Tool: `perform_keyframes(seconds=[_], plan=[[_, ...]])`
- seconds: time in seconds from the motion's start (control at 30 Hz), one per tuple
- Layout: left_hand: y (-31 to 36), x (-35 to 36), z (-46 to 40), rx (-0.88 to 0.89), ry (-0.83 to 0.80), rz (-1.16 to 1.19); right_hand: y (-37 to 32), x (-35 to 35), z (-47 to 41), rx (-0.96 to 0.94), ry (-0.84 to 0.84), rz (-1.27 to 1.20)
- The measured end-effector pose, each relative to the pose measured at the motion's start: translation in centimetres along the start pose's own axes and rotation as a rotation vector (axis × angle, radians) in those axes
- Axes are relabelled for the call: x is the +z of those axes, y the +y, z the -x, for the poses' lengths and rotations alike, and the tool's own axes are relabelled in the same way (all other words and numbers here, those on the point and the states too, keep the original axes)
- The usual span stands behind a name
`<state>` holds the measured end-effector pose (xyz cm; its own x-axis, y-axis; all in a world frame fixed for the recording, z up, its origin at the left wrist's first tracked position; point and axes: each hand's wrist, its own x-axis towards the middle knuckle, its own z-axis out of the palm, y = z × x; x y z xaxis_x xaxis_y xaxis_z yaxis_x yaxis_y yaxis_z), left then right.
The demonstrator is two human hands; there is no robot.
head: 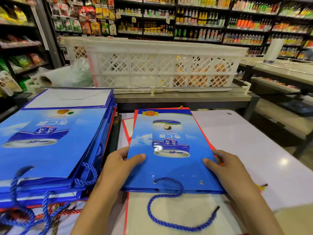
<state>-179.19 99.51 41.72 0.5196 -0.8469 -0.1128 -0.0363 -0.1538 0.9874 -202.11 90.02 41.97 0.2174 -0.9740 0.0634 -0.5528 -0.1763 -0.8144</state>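
Both sides of the flat blue gift bag (pixel 171 170) were pinched, my left hand (pixel 118 165) on one edge, my right hand (pixel 226 167) opposite.

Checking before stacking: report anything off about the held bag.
The flat blue paper gift bag, held by left hand and right hand, has its blue rope handle through one eyelet only; the other metal eyelet is empty, its black tip lies loose.

Bare L hand (pixel 118 165), R hand (pixel 227 168), forearms.
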Motion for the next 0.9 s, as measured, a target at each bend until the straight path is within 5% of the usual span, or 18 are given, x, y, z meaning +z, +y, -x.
perform_keyframes(seconds=[0.27,0.5,0.67,0.77,0.9], plan=[[-1.3,0.8,0.0,0.13,0.047,-0.092,-0.1,1.5,-0.1,-0.073,0.163,0.227],[-2.5,0.5,0.2,0.418,0.148,-0.548,0.2,3.1,0.6,-0.132,0.291,0.29],[-2.9,0.3,0.0,0.49,0.094,-0.593,0.8,3.4,0.9,-0.131,0.384,0.496],[-2.8,0.4,0.1,0.529,0.108,-0.617,0.6,3.3,0.8,-0.109,0.329,0.476],[-1.1,0.3,1.1,0.798,-0.002,-0.657,0.6,3.2,0.7,-0.11,0.298,0.444]])
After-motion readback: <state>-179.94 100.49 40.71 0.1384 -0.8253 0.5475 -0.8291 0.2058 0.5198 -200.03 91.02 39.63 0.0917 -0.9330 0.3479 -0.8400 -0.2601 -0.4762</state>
